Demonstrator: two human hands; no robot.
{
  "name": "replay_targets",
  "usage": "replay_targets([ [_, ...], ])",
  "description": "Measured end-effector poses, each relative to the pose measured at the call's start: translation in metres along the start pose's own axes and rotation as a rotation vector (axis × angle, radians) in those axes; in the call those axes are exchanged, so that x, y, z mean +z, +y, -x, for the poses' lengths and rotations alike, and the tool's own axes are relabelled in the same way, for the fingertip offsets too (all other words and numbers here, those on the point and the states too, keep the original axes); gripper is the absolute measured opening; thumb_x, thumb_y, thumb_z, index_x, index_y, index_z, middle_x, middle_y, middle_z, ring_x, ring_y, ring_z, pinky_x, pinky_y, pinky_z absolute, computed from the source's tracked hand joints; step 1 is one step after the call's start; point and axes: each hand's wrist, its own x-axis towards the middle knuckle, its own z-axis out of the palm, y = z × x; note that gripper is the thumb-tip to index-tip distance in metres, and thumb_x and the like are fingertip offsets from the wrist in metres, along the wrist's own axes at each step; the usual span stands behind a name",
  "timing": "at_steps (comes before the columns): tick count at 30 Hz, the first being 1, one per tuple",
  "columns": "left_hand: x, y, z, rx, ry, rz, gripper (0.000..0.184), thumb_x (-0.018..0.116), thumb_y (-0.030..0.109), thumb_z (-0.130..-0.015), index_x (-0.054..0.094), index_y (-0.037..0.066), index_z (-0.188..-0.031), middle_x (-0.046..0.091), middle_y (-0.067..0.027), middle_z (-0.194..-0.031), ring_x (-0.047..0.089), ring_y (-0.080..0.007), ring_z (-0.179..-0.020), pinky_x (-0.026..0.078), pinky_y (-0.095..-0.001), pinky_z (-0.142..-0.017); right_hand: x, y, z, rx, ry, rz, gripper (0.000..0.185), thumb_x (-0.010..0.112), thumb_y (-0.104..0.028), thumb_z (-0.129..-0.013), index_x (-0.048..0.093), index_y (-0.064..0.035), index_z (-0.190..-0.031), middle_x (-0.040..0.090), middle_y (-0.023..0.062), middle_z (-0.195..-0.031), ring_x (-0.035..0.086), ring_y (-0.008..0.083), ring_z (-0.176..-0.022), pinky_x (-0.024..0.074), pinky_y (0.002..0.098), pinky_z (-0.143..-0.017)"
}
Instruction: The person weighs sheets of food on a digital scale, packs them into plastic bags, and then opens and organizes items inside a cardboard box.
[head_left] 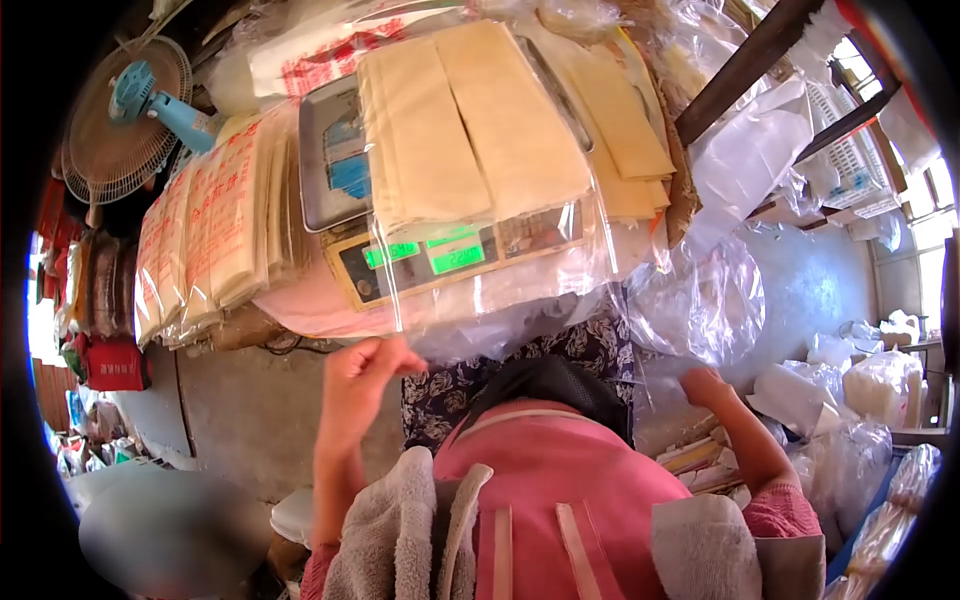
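Note:
A stack of flat, pale yellow sheets (430, 130), split in two halves, lies on a digital scale (345, 262) with green lit displays. Clear plastic covers the stack, and a clear plastic bag (470, 340) stretches from it toward my body. At its near left side, my left hand (365, 385) is closed in a pinch on the plastic's edge. My right hand (708, 388), lower right of the scale, is also closed, with thin clear film running from its fingertips; the fingers are partly hard to make out.
Packed bags with red print (215, 220) stand left of the scale. More yellow sheets (620, 120) lie to its right. A blue fan (130, 110) is at far left. Crumpled clear plastic (700, 300) hangs at the right. A dark post (745, 70) rises beyond.

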Motion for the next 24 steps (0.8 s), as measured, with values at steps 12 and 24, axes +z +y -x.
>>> replay_targets([
  [12,-0.001,0.029,-0.075,1.053,0.156,-1.305,0.045,0.067,0.008,-0.074,0.057,0.015,-0.117,0.047,-0.0036,-0.131,0.039,-0.0263,-0.126,0.029,-0.0471,-0.103,-0.28,-0.118,0.022,-0.47,1.315,0.009,0.061,0.06,-0.003,-0.075,0.042,-0.0182,-0.132,0.037,0.0087,-0.139,0.033,0.0304,-0.129,0.0297,0.044,-0.105],
  [24,0.004,0.029,-0.089,0.307,0.318,-0.276,0.039,0.042,0.03,-0.096,0.049,0.002,-0.07,0.048,-0.0015,-0.054,0.048,-0.0086,-0.048,0.037,-0.0243,-0.046,-0.333,-0.134,0.002,-0.427,0.95,-1.262,0.028,0.049,-0.021,-0.092,0.058,0.0012,-0.079,0.059,0.0059,-0.068,0.056,0.0091,-0.061,0.0452,0.0248,-0.058],
])
